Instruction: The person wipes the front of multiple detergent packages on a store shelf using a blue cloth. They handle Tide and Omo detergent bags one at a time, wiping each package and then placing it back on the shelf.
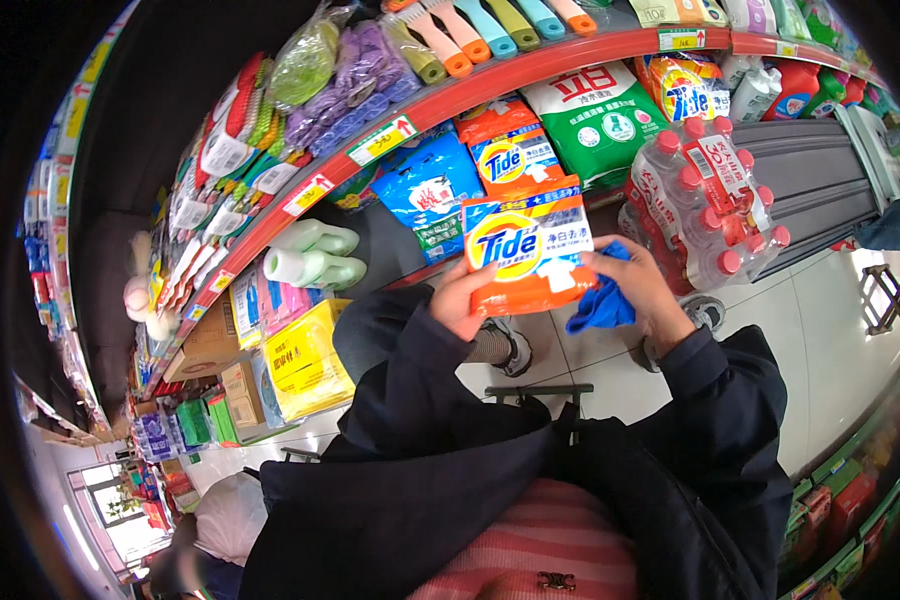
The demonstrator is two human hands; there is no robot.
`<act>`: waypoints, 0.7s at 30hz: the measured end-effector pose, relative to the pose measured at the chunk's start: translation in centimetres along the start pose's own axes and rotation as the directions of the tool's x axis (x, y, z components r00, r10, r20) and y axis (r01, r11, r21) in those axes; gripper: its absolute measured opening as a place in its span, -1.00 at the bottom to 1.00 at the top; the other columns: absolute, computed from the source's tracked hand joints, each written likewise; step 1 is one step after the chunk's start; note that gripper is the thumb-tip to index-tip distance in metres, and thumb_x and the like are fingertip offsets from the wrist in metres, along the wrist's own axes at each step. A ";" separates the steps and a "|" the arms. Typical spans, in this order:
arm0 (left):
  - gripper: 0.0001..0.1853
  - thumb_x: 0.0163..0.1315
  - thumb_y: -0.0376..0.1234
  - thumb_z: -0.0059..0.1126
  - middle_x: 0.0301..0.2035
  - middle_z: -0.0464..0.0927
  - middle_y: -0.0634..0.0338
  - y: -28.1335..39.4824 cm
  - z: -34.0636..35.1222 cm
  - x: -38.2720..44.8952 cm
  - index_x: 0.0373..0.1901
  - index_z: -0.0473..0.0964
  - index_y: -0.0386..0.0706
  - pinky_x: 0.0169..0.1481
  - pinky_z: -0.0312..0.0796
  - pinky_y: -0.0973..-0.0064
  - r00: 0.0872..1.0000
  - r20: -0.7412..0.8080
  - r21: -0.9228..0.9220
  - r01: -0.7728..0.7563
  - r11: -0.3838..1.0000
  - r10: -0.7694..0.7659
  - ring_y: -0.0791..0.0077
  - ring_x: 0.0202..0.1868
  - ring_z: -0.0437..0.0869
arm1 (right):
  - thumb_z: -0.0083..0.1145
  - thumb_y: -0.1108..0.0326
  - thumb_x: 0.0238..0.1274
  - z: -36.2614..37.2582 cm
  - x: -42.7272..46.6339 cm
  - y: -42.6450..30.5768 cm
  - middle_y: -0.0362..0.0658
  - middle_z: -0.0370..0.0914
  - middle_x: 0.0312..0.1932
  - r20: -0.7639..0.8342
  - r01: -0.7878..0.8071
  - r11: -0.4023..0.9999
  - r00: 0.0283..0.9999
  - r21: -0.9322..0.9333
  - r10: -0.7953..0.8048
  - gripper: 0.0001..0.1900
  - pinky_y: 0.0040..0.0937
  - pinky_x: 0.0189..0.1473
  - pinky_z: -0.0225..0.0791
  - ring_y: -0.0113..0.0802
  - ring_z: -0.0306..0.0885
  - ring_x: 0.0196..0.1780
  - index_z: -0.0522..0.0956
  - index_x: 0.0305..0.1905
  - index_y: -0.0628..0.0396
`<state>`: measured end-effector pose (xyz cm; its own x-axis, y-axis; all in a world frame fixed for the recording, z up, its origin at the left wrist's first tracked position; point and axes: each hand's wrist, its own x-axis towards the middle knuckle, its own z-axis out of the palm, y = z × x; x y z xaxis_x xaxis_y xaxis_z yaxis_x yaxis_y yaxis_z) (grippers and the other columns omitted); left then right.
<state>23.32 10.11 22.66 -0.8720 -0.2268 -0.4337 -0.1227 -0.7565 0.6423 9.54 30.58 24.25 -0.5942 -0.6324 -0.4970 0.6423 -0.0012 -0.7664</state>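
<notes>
An orange Tide laundry detergent bag (pixel 529 281) is held upright between my two hands, its printed front towards me. My left hand (pixel 461 295) grips the bag's lower left edge. At its right edge is my right hand (pixel 634 277), pinching the bag and also holding a crumpled blue cloth (pixel 604 306) that hangs below the fingers. Just beyond the held bag, another orange Tide bag (pixel 521 161) lies on the bottom shelf, between a blue detergent bag (pixel 435 187) and a large green and white detergent bag (pixel 600 124).
Shrink-wrapped bottles with red caps (pixel 709 210) stand right of my hands. A red shelf edge (pixel 450 94) curves above the bottom shelf, with brushes (pixel 487 30) over it. Pale green bottles (pixel 315 266) and a yellow package (pixel 307 360) are at left. A person (pixel 217 532) is at lower left.
</notes>
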 end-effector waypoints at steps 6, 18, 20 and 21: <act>-0.56 0.31 -0.49 -0.05 0.12 0.44 0.03 0.0 1.2 9.8 0.23 0.24 -0.21 0.22 0.38 0.13 0.995 0.049 -0.083 -0.086 0.993 0.090 0.11 0.16 0.49 | 0.17 0.47 0.16 -2.3 0.1 -1.0 -0.27 0.53 -0.13 -0.224 0.178 0.984 0.959 -0.008 -0.175 -0.69 -0.56 -0.23 0.42 -0.57 0.46 -0.24 0.49 0.04 0.13; -0.76 0.22 -0.44 0.17 -0.26 0.61 0.11 -3.7 -8.8 25.6 -0.13 0.43 -0.38 -0.20 0.44 0.54 0.780 -0.334 0.564 -0.285 0.775 0.530 0.50 -0.28 0.60 | 0.16 0.44 0.21 -3.8 -1.5 -1.8 -0.29 0.51 -0.25 -0.269 0.034 0.998 0.963 0.051 -0.019 -0.78 -0.60 -0.33 0.37 -0.58 0.46 -0.36 0.50 -0.04 0.08; -0.76 0.19 -0.44 0.20 -0.34 0.62 0.12 -3.4 -10.5 26.4 -0.17 0.45 -0.38 -0.27 0.43 0.53 0.754 -0.225 0.588 -0.401 0.703 0.618 0.49 -0.37 0.61 | 0.17 0.43 0.20 -3.9 -1.7 -2.2 -0.30 0.51 -0.29 -0.233 -0.032 0.998 0.972 0.049 0.042 -0.79 -0.61 -0.36 0.35 -0.60 0.45 -0.39 0.51 -0.05 0.08; -0.75 0.17 -0.41 0.22 -0.37 0.63 0.09 -2.6 -13.6 26.4 -0.18 0.46 -0.38 -0.31 0.41 0.55 0.693 -0.164 0.819 -0.301 0.488 0.702 0.48 -0.41 0.61 | 0.18 0.42 0.20 -3.2 -1.8 -2.4 -0.32 0.50 -0.36 -0.186 -0.032 0.999 0.982 0.024 0.036 -0.81 -0.63 -0.38 0.32 -0.62 0.43 -0.44 0.53 -0.08 0.08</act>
<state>7.07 -2.25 0.95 -0.6125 -0.7891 0.0469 -0.1855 0.2012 0.9618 7.54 34.21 25.68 -0.6507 -0.4767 -0.5910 0.6721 0.0005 -0.7405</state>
